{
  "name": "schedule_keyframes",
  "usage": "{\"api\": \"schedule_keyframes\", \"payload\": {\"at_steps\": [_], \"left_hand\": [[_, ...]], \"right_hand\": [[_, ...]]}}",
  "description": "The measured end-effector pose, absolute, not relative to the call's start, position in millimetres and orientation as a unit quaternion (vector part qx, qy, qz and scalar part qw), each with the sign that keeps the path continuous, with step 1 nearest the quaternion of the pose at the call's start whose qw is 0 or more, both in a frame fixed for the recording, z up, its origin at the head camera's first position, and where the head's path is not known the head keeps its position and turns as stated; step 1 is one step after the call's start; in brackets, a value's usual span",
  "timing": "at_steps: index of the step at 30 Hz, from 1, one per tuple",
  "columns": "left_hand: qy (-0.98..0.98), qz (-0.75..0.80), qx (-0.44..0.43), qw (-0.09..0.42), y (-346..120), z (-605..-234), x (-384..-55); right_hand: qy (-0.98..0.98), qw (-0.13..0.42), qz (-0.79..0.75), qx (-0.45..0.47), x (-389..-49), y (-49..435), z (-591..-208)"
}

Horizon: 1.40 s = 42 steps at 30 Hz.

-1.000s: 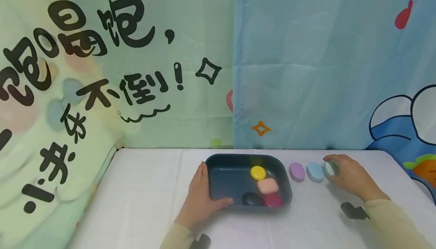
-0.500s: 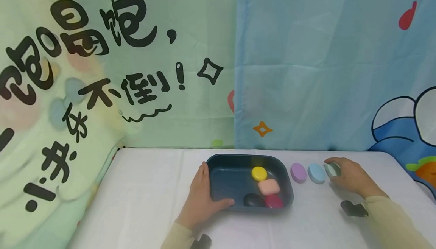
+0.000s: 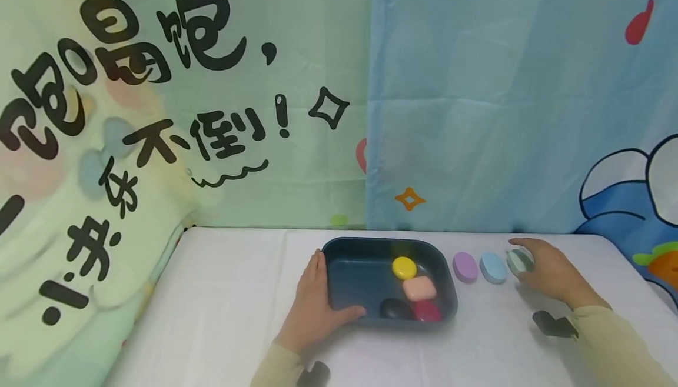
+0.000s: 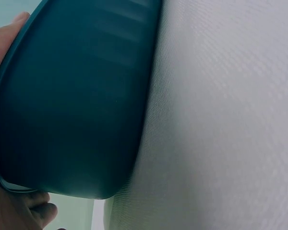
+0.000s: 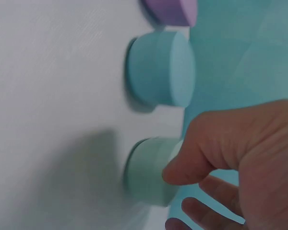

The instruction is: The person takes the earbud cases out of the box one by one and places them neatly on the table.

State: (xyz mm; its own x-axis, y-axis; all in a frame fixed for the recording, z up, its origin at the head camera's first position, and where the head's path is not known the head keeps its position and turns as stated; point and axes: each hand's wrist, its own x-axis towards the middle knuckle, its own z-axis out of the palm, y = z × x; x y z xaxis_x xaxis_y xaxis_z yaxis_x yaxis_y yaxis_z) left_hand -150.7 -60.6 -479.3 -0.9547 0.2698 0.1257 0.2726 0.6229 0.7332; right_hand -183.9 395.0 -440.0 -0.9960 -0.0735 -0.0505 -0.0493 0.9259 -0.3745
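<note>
Head view: right hand (image 3: 557,275), thumb and index spread wide about the mint-green oval block (image 3: 519,262).
A level pinch should serve, missing the sky-blue oval block (image 3: 493,268) just beside; the far edge of the table (image 3: 228,293) is near, more room lying nearside. The left hand (image 3: 311,313) rests straight-fingered against the navy tray (image 3: 357,281).

Table (image 3: 212,310), white cloth cover. Behind: pale green hanging (image 3: 312,34) with black lettering (image 3: 148,132), left; light blue hanging (image 3: 492,93) with cartoon figure (image 3: 617,199), right. Lighting soft, diffuse.
</note>
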Motion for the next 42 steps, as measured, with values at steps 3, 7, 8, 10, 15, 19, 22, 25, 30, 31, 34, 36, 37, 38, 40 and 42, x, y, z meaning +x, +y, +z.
{"api": "schedule_keyframes", "payload": {"at_steps": [3,7,8,10,15,19,22,25,30,31,34,36,37,38,40,42], "left_hand": [[-0.900,-0.408,-0.151,0.005,-60.7,-479.4,-151.1],[-0.900,-0.411,-0.147,0.001,-60.5,-480.3,-151.6],[-0.899,-0.412,-0.147,0.001,-60.5,-480.6,-151.7],[-0.899,-0.413,-0.146,0.001,-60.5,-481.3,-152.0],[-0.900,-0.410,-0.147,0.001,-60.4,-481.9,-152.9],[-0.899,-0.412,-0.150,0.003,-60.3,-481.2,-153.3],[-0.898,-0.414,-0.151,0.005,-60.5,-481.0,-153.1],[-0.898,-0.414,-0.150,0.003,-60.6,-481.0,-152.7],[-0.898,-0.413,-0.151,0.004,-60.7,-481.0,-152.8],[-0.898,-0.413,-0.152,0.004,-60.9,-481.3,-152.9],[-0.897,-0.414,-0.151,0.004,-61.0,-481.5,-152.8],[-0.897,-0.415,-0.151,0.003,-61.0,-481.9,-152.7],[-0.897,-0.415,-0.150,0.003,-61.0,-482.0,-152.6],[-0.897,-0.415,-0.150,0.003,-60.8,-481.8,-152.5],[-0.898,-0.414,-0.150,0.003,-60.8,-482.6,-152.5],[-0.899,-0.413,-0.149,0.003,-60.9,-483.1,-152.3]], "right_hand": [[0.980,0.006,-0.190,-0.051,-183.4,388.0,-434.4],[0.978,-0.017,-0.194,-0.073,-182.4,375.5,-426.1],[0.977,-0.020,-0.196,-0.076,-181.8,372.0,-424.1],[0.977,-0.026,-0.197,-0.079,-180.6,365.0,-420.4],[0.974,-0.047,-0.201,-0.090,-177.5,347.3,-412.9],[0.970,-0.079,-0.198,-0.112,-174.7,330.7,-409.0],[0.967,-0.096,-0.200,-0.125,-172.6,318.2,-407.1],[0.965,-0.100,-0.206,-0.128,-170.6,306.7,-405.9],[0.963,-0.100,-0.217,-0.125,-166.4,288.6,-406.0],[0.962,-0.104,-0.217,-0.127,-165.8,285.2,-406.5],[0.960,-0.115,-0.215,-0.136,-163.9,274.3,-408.3],[0.959,-0.124,-0.208,-0.147,-163.2,267.5,-410.4],[0.959,-0.125,-0.205,-0.152,-162.8,264.0,-411.1],[0.958,-0.126,-0.203,-0.158,-162.5,260.6,-412.0],[0.958,-0.126,-0.196,-0.165,-162.1,254.0,-413.2],[0.960,-0.118,-0.192,-0.167,-161.8,247.0,-413.1]]}}
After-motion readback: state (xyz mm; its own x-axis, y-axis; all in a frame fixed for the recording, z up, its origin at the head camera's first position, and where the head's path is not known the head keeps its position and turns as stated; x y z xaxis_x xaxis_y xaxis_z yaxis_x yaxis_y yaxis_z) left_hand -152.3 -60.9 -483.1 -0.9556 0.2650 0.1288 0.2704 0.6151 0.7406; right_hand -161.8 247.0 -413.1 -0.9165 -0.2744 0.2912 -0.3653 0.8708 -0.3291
